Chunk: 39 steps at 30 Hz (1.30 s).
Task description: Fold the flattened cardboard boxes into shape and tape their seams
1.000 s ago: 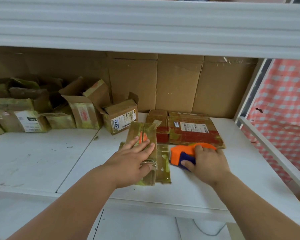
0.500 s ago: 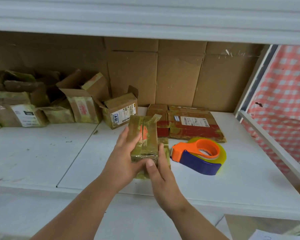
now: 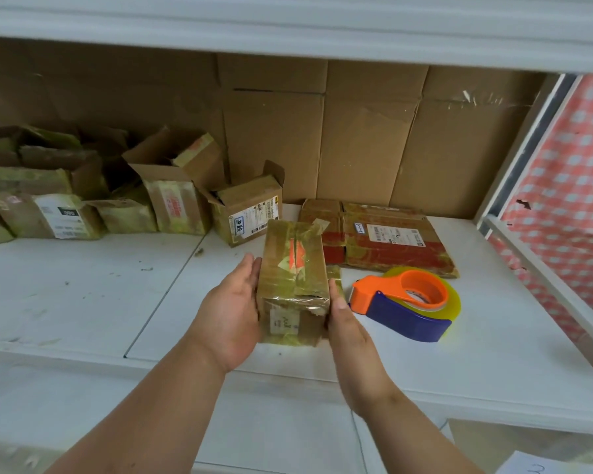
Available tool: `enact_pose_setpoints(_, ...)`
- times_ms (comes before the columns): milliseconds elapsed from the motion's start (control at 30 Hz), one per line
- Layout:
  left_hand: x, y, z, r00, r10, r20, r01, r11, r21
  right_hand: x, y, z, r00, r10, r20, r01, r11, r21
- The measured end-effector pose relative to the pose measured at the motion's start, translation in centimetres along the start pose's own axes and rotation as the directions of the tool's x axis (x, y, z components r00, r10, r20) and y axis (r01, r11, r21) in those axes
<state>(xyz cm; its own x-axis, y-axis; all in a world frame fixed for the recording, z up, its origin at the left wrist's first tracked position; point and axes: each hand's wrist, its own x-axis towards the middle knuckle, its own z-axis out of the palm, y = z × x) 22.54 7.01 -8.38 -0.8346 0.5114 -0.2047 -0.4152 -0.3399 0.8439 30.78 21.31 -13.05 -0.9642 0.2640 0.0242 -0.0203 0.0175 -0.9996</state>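
Right hand (image 3: 348, 331) off the tape dispenser (image 3: 406, 304) — now both palms, left hand (image 3: 231, 314) too, clamp the taped box (image 3: 293, 282) above the shelf (image 3: 83, 295). Seam check; next likely set it down.

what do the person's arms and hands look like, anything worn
Both forearms are bare up to the frame edge: no sleeves, gloves or watch in view. The left hand and right hand show no rings or markings that can be made out.
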Motion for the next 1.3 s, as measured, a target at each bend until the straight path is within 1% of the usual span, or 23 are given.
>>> enact_pose_setpoints(67, 0.0, 0.0, -1.7, 0.999, 0.041, -0.001, -0.041, 0.998, -0.047, 0.1, 0.0, -1.6, 1.0, -0.003, 0.013, 0.003, 1.0, -0.028)
enact_pose_setpoints(100, -0.1, 0.0, -2.4, 0.996, 0.084, -0.032, -0.085, 0.996, -0.026, 0.1, 0.0, -2.3, 1.0, -0.014, 0.001, 0.014, 0.999, -0.034)
enact_pose_setpoints(133, -0.5, 0.1, -2.8, 0.989, 0.135, -0.053, -0.133, 0.99, 0.048, 0.0, 0.1, -2.8, 1.0, -0.021, -0.012, 0.021, 0.999, -0.035)
enact_pose_setpoints(167, -0.9, 0.1, -3.0, 0.982, 0.181, -0.047, -0.172, 0.972, 0.158, -0.2, 0.1, -3.1, 0.999, -0.031, -0.007, 0.031, 0.998, -0.049)
enact_pose_setpoints(200, -1.3, 0.0, -3.1, 0.976, 0.218, -0.012, -0.205, 0.933, 0.296, -0.3, 0.0, -3.1, 0.999, -0.043, -0.001, 0.042, 0.996, -0.083)
enact_pose_setpoints(267, -2.0, -0.2, -3.1, 0.959, 0.27, 0.08, -0.27, 0.799, 0.538, -0.3, 0.4, -3.0, 0.998, -0.061, 0.01, 0.061, 0.976, -0.211)
enact_pose_setpoints(300, -2.2, -0.1, -3.0, 0.949, 0.295, 0.109, -0.296, 0.719, 0.629, -0.1, 0.6, -2.8, 0.998, -0.068, 0.001, 0.066, 0.965, -0.253)
enact_pose_setpoints(367, -2.1, -0.1, -3.4, 0.924, 0.36, 0.132, -0.327, 0.564, 0.758, 0.1, 0.8, -2.5, 0.996, -0.082, -0.045, 0.066, 0.955, -0.288)
enact_pose_setpoints(433, -2.0, -0.1, -3.6, 0.898, 0.41, 0.158, -0.354, 0.461, 0.814, 0.2, 0.9, -2.4, 0.991, -0.107, -0.084, 0.073, 0.939, -0.335)
enact_pose_setpoints(567, -1.7, -0.5, -3.7, 0.85, 0.49, 0.195, -0.374, 0.3, 0.877, 0.0, 0.7, -1.9, 0.982, -0.144, -0.119, 0.078, 0.896, -0.438)
enact_pose_setpoints(600, -1.8, -0.7, -3.6, 0.844, 0.495, 0.204, -0.375, 0.275, 0.885, 0.0, 0.8, -1.8, 0.98, -0.154, -0.123, 0.082, 0.886, -0.456)
enact_pose_setpoints(667, -1.9, -1.1, -3.4, 0.847, 0.495, 0.195, -0.368, 0.281, 0.886, -0.1, 0.9, -1.7, 0.975, -0.177, -0.133, 0.094, 0.876, -0.473)
enact_pose_setpoints(767, -1.5, -1.3, -3.3, 0.853, 0.5, 0.152, -0.34, 0.311, 0.888, -0.2, 0.9, -1.8, 0.974, -0.202, -0.1, 0.123, 0.846, -0.518)
enact_pose_setpoints(833, -1.3, -1.3, -3.4, 0.853, 0.506, 0.129, -0.328, 0.327, 0.886, 0.0, 0.9, -1.7, 0.975, -0.201, -0.097, 0.116, 0.827, -0.549)
enact_pose_setpoints(900, -1.1, -1.1, -3.3, 0.848, 0.515, 0.123, -0.329, 0.332, 0.884, 0.2, 0.9, -1.5, 0.969, -0.2, -0.146, 0.086, 0.825, -0.559)
enact_pose_setpoints(967, -1.0, -1.0, -3.1, 0.838, 0.528, 0.134, -0.336, 0.307, 0.89, 0.4, 1.0, -1.1, 0.956, -0.202, -0.214, 0.06, 0.845, -0.532)
enact_pose_setpoints(1033, -0.9, -0.8, -2.9, 0.837, 0.531, 0.133, -0.34, 0.314, 0.887, 0.6, 1.2, -0.9, 0.94, -0.207, -0.273, 0.041, 0.859, -0.511)
enact_pose_setpoints(1100, -0.9, -0.6, -3.0, 0.851, 0.51, 0.126, -0.332, 0.336, 0.881, 0.6, 1.2, -0.6, 0.932, -0.222, -0.286, 0.044, 0.853, -0.52)
enact_pose_setpoints(1233, -1.1, 0.3, -3.0, 0.907, 0.399, 0.131, -0.294, 0.38, 0.877, 0.1, 1.0, -0.5, 0.937, -0.251, -0.241, 0.082, 0.834, -0.546)
enact_pose_setpoints(1300, -1.2, 0.6, -2.8, 0.922, 0.361, 0.137, -0.288, 0.407, 0.867, 0.0, 1.0, -0.3, 0.928, -0.289, -0.234, 0.112, 0.817, -0.565)
